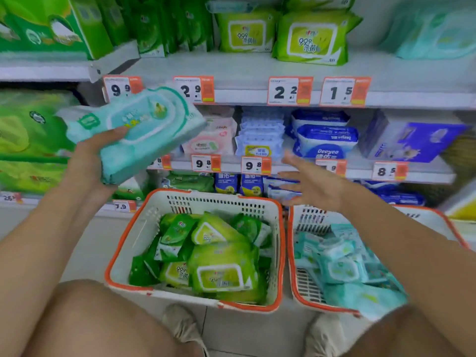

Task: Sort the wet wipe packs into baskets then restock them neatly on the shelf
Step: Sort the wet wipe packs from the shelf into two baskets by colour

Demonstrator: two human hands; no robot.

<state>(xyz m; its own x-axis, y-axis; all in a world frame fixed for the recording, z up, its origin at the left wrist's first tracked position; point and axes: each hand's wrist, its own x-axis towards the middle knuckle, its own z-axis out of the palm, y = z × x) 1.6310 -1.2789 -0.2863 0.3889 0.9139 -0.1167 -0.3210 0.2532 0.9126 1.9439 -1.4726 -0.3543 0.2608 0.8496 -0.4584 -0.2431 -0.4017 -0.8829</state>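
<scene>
The floor (85,243) is carrying two orange-rimmed baskets side by side; the left basket (123,243) is holding green packs (219,269); the right basket (292,253) is holding teal packs (342,269); the upper shelf (231,70) is bearing lime packs (313,37).

bright, even light | soft blur (worse toward edges) | wide-angle bending

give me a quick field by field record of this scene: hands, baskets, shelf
left hand: left hand grips a teal wipe pack, raised in front of the shelf
right hand: right hand open, fingers spread, holding nothing
left basket: left basket holds green wipe packs
right basket: right basket holds teal wipe packs
upper shelf: upper shelf has two green packs and a teal pack at far right
</scene>
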